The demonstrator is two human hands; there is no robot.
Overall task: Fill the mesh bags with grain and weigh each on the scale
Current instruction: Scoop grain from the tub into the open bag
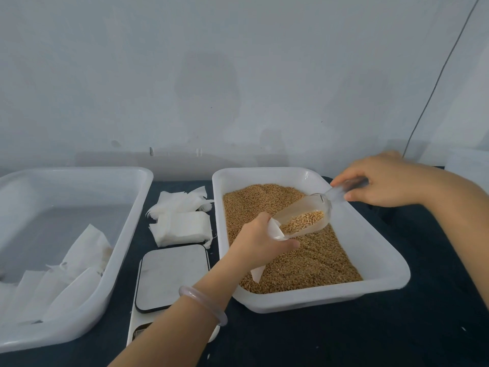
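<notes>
While the scale (pixel 172 276) waits unloaded nearest on the dark surface (pixel 344 340), left hand (pixel 258 243) pinches the mouth of a white mesh bag (pixel 258 274) over the grain tray (pixel 383 271) — the bag hangs limp and thin, apparently near empty. Clear scoop (pixel 304 218), part-loaded with tan grain (pixel 317 263), has its lip at the bag mouth; right hand (pixel 383 181) curls round the handle further back. Judgement: hold the mouth wide, tip slowly — spill then lands in the tray. Spare bags (pixel 182 226) lie beyond the scale.
</notes>
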